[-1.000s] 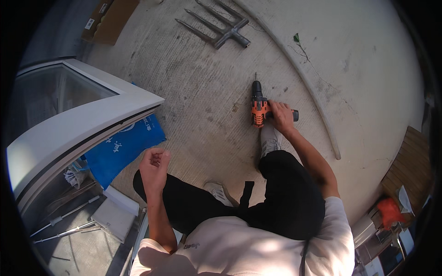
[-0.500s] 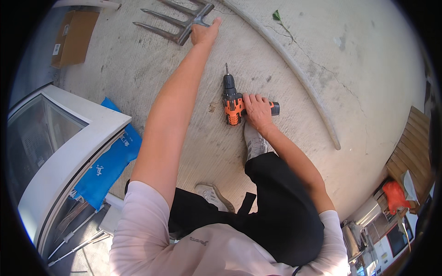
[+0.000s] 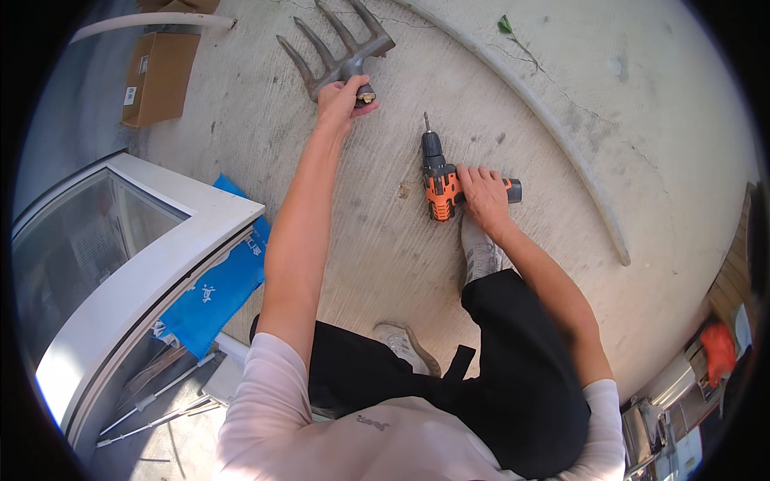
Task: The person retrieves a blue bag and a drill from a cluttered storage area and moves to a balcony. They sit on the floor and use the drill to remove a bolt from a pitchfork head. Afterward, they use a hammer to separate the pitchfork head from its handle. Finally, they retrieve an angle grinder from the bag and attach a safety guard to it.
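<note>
A dark metal fork head [image 3: 350, 67] with long pointed tines is in my left hand [image 3: 338, 104], at the far end of my stretched arm. My fingers close around its short socket, whose end shows something yellowish inside. The tines point away from me; whether they touch the floor I cannot tell. My right hand [image 3: 486, 197] is wrapped round the handle of an orange and black cordless drill [image 3: 440, 191]. A bit [image 3: 427, 120] sticks out of the drill's chuck, pointing away from me. The drill is just above my shoe [image 3: 483, 258].
A long, slightly curved wooden pole [image 3: 553, 124] lies across the concrete beyond the drill. At left are a cardboard box [image 3: 164, 80], a white-framed glass door [image 3: 204, 196] and a blue bag [image 3: 215, 301]. A leafy sprig [image 3: 505, 26] lies far off.
My left hand has turned the fork head and brought it closer, so the socket end now shows. My right hand still holds the drill. The whole view has shifted somewhat.
</note>
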Tool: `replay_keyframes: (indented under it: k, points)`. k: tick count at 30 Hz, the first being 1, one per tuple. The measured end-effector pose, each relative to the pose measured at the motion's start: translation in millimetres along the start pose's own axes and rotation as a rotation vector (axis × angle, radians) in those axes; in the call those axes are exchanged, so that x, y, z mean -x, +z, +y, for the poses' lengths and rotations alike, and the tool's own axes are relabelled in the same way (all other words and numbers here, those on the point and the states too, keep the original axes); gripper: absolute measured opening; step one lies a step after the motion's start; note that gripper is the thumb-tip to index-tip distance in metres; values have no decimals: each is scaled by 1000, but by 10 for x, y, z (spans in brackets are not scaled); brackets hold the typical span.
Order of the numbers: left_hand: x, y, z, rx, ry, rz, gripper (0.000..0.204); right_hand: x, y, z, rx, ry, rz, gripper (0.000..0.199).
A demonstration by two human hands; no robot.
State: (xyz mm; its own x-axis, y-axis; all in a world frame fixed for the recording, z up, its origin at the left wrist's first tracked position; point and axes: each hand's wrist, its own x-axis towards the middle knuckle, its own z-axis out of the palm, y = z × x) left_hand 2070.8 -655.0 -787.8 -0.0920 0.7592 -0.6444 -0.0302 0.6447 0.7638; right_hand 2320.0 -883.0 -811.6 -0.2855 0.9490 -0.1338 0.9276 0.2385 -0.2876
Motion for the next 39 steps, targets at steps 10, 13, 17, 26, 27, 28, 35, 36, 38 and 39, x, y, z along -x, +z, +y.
replay_keyframes:
  k: [10, 13, 17, 26, 27, 28, 35, 36, 38, 39]
  points:
    - [1205, -1104, -240, 323, 34, -505, 53, -12, -34, 36, -126, -7, -84, 69]
    - [1335, -1092, -572, 326, 44, -510, 58, 18, 6, 127, -207, -20, -69, 73]
    - [1358, -1037, -1076, 415, -4, -534, 54, 130, -314, -42, -296, 138, -211, 69]
    - [1257, -600, -1335, 621, -6, -660, 46, 503, -1137, -205, -1271, 219, -450, 31]
    - [1242, -558, -1395, 653, -20, -639, 46, 534, -1180, -192, -1294, 268, -544, 28]
    - [1230, -513, -1456, 684, -34, -618, 47, 576, -1199, -258, -1161, 219, -461, 23]
    - [1230, -210, -1619, 468, 15, -296, 59, 472, -1456, -776, -1353, 660, -373, 32]
    - [1205, -235, -1659, 491, 5, -306, 59, 473, -1481, -797, -1335, 658, -405, 34]
    - [1177, -323, -1698, 538, -17, -326, 58, 516, -1403, -818, -1407, 685, -453, 37]
    - [1183, -355, -1699, 567, -29, -345, 58, 537, -1358, -827, -1444, 699, -477, 38]
